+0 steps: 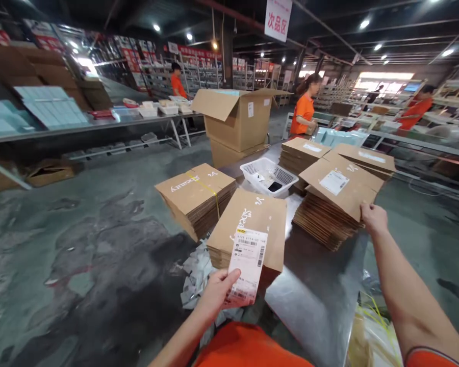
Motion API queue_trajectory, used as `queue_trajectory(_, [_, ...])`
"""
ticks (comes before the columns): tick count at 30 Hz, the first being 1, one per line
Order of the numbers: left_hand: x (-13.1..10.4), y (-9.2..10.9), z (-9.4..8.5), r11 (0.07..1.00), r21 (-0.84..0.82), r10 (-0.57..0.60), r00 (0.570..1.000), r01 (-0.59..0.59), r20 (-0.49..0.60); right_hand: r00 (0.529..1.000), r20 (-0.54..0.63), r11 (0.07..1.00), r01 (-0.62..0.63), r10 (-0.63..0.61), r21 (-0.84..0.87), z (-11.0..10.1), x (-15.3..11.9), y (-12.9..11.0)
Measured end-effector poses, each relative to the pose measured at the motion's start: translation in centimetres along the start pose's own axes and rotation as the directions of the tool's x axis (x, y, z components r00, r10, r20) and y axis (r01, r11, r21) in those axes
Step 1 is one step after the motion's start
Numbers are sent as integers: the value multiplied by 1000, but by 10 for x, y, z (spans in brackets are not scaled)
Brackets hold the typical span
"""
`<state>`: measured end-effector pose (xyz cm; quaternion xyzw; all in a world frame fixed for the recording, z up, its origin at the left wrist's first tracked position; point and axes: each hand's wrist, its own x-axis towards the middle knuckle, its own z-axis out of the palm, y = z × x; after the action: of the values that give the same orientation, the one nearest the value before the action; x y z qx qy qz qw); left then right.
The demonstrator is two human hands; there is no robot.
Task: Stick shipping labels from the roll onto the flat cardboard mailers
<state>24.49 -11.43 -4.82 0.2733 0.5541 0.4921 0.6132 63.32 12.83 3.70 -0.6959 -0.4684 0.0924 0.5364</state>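
My left hand [219, 290] grips a stack of printed shipping labels [248, 262] by its lower left side, thumb on top. The labels lie over the near edge of a pile of flat brown cartons [265, 214]. At the right, my right hand [374, 218] pinches the near right corner of the top flat carton [352, 186], which bears a white label [334, 182] and lies on a tall pile. Another flat carton pile [199, 186], tied with a yellow strap, stands at the left.
A white basket [248, 168] with small items sits on the metal table [309, 306]. Behind it stands a large open box [239, 122]. More carton piles [308, 148] lie at the back right. A person in orange [304, 112] stands beyond; others are farther off.
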Motion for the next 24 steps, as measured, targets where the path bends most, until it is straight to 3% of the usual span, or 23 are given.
queue_trajectory(3, [-5,-5,8,998,54,-24,999,26,-27,995,95,997,14,-7,-73,11,-18,-33])
queue_trajectory(4, [-7,-5,10,998,57,-41,999,42,-27,978,205,997,58,-48,-43,19,-39,-45])
queue_trajectory(5, [-8,-5,11,997,55,-53,998,54,-24,921,371,993,114,-117,31,27,-65,-57])
queue_trajectory(6, [-10,-4,12,997,54,-57,998,58,-17,808,555,980,151,-198,131,36,-94,-69])
queue_trajectory(7, [-11,-3,11,997,59,-56,998,56,-7,612,735,956,156,-292,250,43,-124,-80])
queue_trajectory(8, [-11,-1,10,996,72,-46,999,45,7,414,841,937,128,-348,325,48,-153,-89])
queue_trajectory(9, [-12,2,8,996,89,-23,999,21,27,252,894,929,83,-371,362,51,-178,-96])
queue_trajectory(10, [-12,6,5,994,104,16,999,-21,49,164,919,933,42,-359,357,53,-199,-101])
queue_trajectory(11, [-12,11,2,991,106,74,995,-80,65,148,936,947,14,-320,322,55,-216,-103])
queue_trajectory(13, [-12,23,0,975,69,208,975,-213,72,161,951,964,-11,-262,267,57,-237,-104])
queue_trajectory(15, [-7,34,1,957,39,287,958,-288,23,138,951,961,29,-277,276,60,-248,-102])
queue_trajectory(17, [2,41,4,957,55,286,957,-283,-41,141,940,949,109,-311,297,63,-254,-102])
queue_trajectory(20, [20,39,3,967,89,249,962,-240,-108,249,911,941,169,-329,294,65,-256,-106])
queue_trajectory(21, [26,36,1,971,90,233,964,-223,-125,264,908,941,176,-327,288,67,-255,-107])
queue_trajectory(24, [40,23,-11,978,97,194,971,-182,-138,245,899,924,226,-362,310,84,-242,-107])
